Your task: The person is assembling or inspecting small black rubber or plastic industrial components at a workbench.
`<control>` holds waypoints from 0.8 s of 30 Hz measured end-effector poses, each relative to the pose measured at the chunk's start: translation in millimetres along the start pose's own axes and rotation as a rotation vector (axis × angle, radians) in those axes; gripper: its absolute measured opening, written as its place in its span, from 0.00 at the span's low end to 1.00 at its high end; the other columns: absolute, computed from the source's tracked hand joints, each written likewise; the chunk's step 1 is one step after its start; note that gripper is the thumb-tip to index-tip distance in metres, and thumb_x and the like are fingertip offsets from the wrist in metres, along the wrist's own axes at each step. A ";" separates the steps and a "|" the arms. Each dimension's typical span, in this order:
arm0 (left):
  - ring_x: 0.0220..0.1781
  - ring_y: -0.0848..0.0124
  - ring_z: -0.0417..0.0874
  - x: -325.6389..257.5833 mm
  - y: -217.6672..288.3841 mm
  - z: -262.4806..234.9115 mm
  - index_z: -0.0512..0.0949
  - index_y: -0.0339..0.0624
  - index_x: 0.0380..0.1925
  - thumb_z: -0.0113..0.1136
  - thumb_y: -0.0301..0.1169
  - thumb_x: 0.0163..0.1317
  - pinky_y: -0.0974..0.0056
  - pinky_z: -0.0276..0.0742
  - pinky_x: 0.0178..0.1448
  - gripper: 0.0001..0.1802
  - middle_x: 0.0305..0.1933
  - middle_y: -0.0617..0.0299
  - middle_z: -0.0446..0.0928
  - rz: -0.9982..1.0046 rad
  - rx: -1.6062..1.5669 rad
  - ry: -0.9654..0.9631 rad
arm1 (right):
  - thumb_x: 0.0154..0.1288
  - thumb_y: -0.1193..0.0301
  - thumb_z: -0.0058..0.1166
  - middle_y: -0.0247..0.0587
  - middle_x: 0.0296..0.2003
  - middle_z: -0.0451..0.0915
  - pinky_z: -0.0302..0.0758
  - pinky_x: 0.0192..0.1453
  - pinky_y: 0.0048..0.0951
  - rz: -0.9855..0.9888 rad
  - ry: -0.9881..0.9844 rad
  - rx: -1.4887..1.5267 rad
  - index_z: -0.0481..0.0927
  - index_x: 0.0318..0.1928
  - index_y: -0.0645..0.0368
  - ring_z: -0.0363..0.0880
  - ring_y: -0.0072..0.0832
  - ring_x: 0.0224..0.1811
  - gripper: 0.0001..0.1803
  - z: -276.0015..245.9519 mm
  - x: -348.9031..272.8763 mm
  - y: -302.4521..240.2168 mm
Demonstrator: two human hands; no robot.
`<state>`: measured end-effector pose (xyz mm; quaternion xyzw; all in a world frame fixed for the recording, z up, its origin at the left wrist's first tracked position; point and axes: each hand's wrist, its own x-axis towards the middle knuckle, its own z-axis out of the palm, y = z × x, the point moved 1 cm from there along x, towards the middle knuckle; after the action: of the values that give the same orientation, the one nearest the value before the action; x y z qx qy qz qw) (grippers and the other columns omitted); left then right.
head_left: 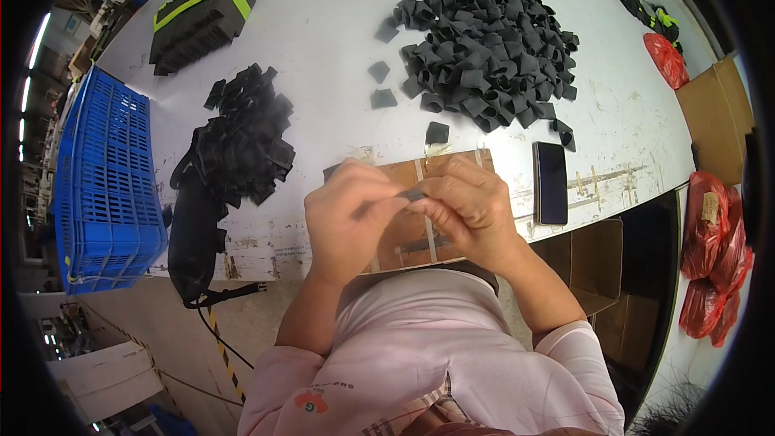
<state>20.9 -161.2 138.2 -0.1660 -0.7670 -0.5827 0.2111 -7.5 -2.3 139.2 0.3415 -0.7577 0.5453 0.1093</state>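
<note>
A workshop: white worktable (323, 40) heaped with black foam pieces (484, 40), blue crate (105, 186) alongside.

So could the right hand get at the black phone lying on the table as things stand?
Probably yes: the phone lies flat just beside the right hand with bare table between them, though both hands pinch a small dark strip now.

- Blue slotted plastic crate (105, 186): at the left end of the white worktable (323, 32).
- Black smartphone (550, 182): flat, screen dark, near the table's front edge.
- Black foam block stack with a yellow-green stripe (202, 16): far left corner.
- Red plastic bags (714, 258): right of the table, beside an open brown cardboard box (714, 117).
- Black bag with strap (194, 234): hanging over the front edge.
</note>
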 end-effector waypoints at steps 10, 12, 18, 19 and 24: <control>0.32 0.75 0.73 -9.0 -8.2 13.6 0.74 0.30 0.31 0.56 0.24 0.57 0.73 0.70 0.36 0.06 0.33 0.58 0.74 -0.130 -0.237 0.020 | 0.42 0.77 0.61 0.37 0.20 0.67 0.65 0.19 0.29 -0.146 0.088 -0.299 0.74 0.27 0.63 0.67 0.30 0.20 0.10 7.1 -9.1 -1.7; 0.32 0.76 0.73 -11.6 -6.8 4.7 0.74 0.30 0.32 0.55 0.24 0.57 0.74 0.70 0.37 0.07 0.33 0.58 0.74 -0.257 -0.238 -0.042 | 0.42 0.77 0.61 0.38 0.20 0.68 0.65 0.19 0.29 -0.124 0.065 -0.293 0.74 0.27 0.63 0.67 0.30 0.20 0.10 5.7 -9.6 -3.1; 0.16 0.84 0.66 -12.3 2.2 2.8 0.75 0.34 0.32 0.51 0.27 0.60 0.79 0.60 0.17 0.07 0.22 0.60 0.73 -0.659 -0.293 -0.144 | 0.45 0.75 0.61 0.39 0.22 0.70 0.66 0.19 0.28 -0.078 0.049 -0.323 0.75 0.28 0.62 0.69 0.30 0.20 0.09 6.4 -8.2 -4.4; 0.16 0.84 0.66 -12.0 1.1 2.3 0.75 0.34 0.32 0.51 0.27 0.60 0.79 0.60 0.17 0.07 0.22 0.60 0.73 -0.659 -0.290 -0.131 | 0.45 0.75 0.61 0.39 0.22 0.70 0.66 0.19 0.28 -0.085 0.040 -0.316 0.75 0.28 0.62 0.69 0.30 0.20 0.09 7.1 -8.3 -4.9; 0.08 0.85 0.57 -22.3 -11.7 7.7 0.72 0.28 0.34 0.42 0.27 0.62 0.77 0.50 0.10 0.11 0.18 0.65 0.67 -1.145 -1.437 -0.035 | 0.45 0.78 0.60 0.40 0.22 0.71 0.64 0.19 0.27 -0.132 0.094 -0.321 0.76 0.29 0.64 0.68 0.30 0.21 0.08 13.1 -12.2 -3.1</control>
<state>33.0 -157.1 115.3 0.1390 -0.1888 -0.9323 -0.2752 6.2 -9.8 130.0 0.3428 -0.8049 0.4244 0.2335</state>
